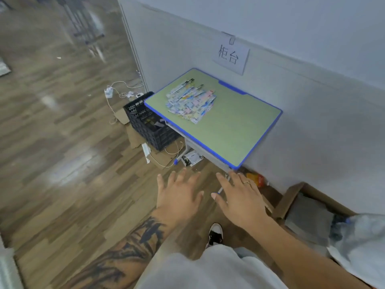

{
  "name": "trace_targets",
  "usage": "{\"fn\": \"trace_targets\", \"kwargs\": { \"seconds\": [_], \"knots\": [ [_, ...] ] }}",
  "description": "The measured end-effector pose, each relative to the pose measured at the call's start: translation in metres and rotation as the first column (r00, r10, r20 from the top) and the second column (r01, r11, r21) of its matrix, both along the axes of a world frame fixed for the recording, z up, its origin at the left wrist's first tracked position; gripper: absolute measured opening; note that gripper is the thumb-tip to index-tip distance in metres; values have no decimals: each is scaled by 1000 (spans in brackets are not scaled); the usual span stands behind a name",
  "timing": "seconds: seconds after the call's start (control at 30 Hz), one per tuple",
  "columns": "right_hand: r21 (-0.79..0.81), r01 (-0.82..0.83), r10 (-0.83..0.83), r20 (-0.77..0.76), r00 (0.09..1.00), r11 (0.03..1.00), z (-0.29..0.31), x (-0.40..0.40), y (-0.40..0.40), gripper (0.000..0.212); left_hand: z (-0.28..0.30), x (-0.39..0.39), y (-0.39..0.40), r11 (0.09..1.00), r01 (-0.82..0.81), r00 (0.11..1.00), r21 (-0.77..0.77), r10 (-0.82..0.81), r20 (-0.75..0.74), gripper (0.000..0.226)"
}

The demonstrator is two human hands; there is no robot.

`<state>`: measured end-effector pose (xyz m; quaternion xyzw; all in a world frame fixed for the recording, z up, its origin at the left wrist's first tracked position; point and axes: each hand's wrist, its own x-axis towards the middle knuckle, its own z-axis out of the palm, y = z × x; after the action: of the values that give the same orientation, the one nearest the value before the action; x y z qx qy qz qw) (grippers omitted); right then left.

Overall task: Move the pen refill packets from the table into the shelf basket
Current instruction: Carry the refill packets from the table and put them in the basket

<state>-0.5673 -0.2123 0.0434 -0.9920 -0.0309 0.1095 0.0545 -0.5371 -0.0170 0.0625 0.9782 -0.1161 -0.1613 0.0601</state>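
Observation:
A heap of colourful pen refill packets (pixel 191 102) lies on the far left part of a small green table (pixel 235 130) with a blue rim, set against a white wall. Both of my hands hover in the air short of the table's near corner. My left hand (pixel 179 192) has its fingers spread and holds nothing. To its right, my right hand (pixel 239 195) is also spread flat and empty, with a ring on one finger. No shelf basket is in view.
A black plastic crate (pixel 145 124) stands on the floor beside the table's left edge, on cardboard, with cables and a power strip (pixel 109 92) behind it. An open cardboard box (pixel 306 207) sits at the right by the wall. A paper sign (pixel 230 56) hangs above the table.

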Motion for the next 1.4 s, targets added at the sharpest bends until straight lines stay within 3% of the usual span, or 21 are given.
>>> {"fn": "trace_targets", "kwargs": {
  "seconds": [0.23, 0.43, 0.73, 0.9, 0.97, 1.13, 1.27, 1.4],
  "knots": [
    [12, -37, 37, 23, 999, 999, -2, 102, -33, 65, 2, 94, -31, 999, -29, 999, 26, 28, 37, 62],
    [26, -44, 45, -34, 998, 999, -14, 161, -43, 67, -12, 153, -39, 999, -33, 999, 31, 34, -17, 62],
    [49, 162, -153, -150, 977, 986, -43, 259, -24, 65, -54, 288, -28, 991, 129, 992, 20, -129, 16, 66],
    [77, 313, -289, -225, 931, 947, -57, 338, 7, 60, -70, 372, -7, 968, 251, 967, -13, -251, -43, 67],
    [173, 438, -389, -256, 885, 882, -63, 372, 19, 51, -75, 405, 1, 951, 308, 951, -33, -309, -21, 67],
    [346, 763, -677, -355, 645, 545, -88, 446, 41, 32, -89, 476, 16, 922, 382, 922, -66, -386, -45, 67],
    [384, 879, -798, -413, 438, 284, -109, 488, 49, 30, -99, 513, 23, 890, 454, 887, -52, -456, -73, 65],
    [346, 924, -832, -453, 319, 165, -125, 504, 53, 18, -102, 532, 23, 876, 478, 870, -63, -482, -106, 66]
  ]
}}
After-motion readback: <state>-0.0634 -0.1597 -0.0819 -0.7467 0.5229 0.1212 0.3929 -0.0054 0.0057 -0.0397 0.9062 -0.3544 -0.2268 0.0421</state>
